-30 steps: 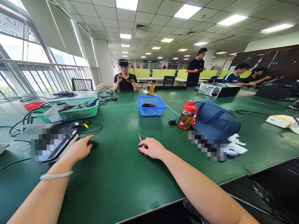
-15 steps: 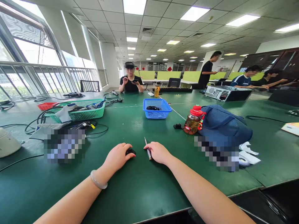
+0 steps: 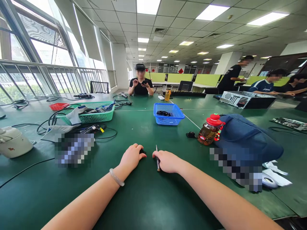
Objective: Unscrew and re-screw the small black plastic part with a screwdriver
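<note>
My left hand rests on the green table with its fingers curled over a small black object that is mostly hidden under them. A pale bangle circles that wrist. Right beside it, my right hand is closed on a slim screwdriver whose metal tip points away from me. The two hands lie a few centimetres apart near the middle of the table.
A blue basket with dark parts stands ahead; a green basket with cables is at left, a white appliance beyond it. A red-capped bottle, a blue bag and another small black part sit at right. People work at the far side.
My left hand has slid the small black object rightward from beside the blurred device to next to my right hand. The view has also turned slightly.
</note>
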The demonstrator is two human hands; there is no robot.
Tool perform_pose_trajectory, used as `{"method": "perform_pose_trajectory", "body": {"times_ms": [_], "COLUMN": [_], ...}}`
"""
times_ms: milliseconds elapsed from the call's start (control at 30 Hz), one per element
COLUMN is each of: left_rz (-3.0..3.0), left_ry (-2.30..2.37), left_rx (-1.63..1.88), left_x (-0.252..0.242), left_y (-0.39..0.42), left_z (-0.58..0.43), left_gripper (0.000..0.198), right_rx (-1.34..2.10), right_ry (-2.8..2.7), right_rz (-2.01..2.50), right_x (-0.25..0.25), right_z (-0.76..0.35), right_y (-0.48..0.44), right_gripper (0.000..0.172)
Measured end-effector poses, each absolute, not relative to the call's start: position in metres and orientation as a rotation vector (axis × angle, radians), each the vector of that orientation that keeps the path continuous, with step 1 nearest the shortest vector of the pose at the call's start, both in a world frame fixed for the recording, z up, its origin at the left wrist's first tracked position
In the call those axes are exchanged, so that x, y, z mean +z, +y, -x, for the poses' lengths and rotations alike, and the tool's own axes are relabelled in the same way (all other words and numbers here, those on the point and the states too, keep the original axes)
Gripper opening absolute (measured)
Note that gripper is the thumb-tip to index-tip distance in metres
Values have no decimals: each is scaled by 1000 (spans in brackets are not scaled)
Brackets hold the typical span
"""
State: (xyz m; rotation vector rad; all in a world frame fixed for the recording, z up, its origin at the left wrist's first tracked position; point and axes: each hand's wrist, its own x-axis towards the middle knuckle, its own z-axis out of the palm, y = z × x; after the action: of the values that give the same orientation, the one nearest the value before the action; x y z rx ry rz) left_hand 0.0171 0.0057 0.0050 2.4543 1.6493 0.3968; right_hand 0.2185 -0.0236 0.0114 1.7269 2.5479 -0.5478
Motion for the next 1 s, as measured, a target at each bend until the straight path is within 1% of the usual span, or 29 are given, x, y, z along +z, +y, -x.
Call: {"method": "perform_pose_trajectory", "body": {"times_ms": [100, 167, 300, 433, 567, 667, 1000], "left_rz": [-2409, -2349, -2234, -2149, -2160, -2172, -2195], "left_ry": [1602, 1526, 1385, 1374, 1375, 1376, 1318], "left_rx": [506, 563, 638, 675, 656, 663, 596], "left_x": [-2, -7, -14, -13, -8, -5, -2], "left_y": [12, 14, 18, 23, 22, 20, 20], "left_z": [-19, -17, -9, -6, -8, -8, -11], "left_gripper": [36, 44, 50, 48, 36, 32, 30], "right_rx": [-534, -432, -201, -133, -84, -43, -37], "right_ry": [2535, 2616, 2719, 2725, 2743, 2763, 2794], "right_rz": [-1612, -1568, -1529, -1458, -1414, -1365, -1308], "right_x": [17, 14, 4, -1, -2, -3, -6], "right_z": [-218, -220, -225, -225, -224, -224, -225], "right_y": [-17, -17, -22, -24, -23, -23, -24], "right_gripper": [33, 27, 27, 29, 35, 37, 33]}}
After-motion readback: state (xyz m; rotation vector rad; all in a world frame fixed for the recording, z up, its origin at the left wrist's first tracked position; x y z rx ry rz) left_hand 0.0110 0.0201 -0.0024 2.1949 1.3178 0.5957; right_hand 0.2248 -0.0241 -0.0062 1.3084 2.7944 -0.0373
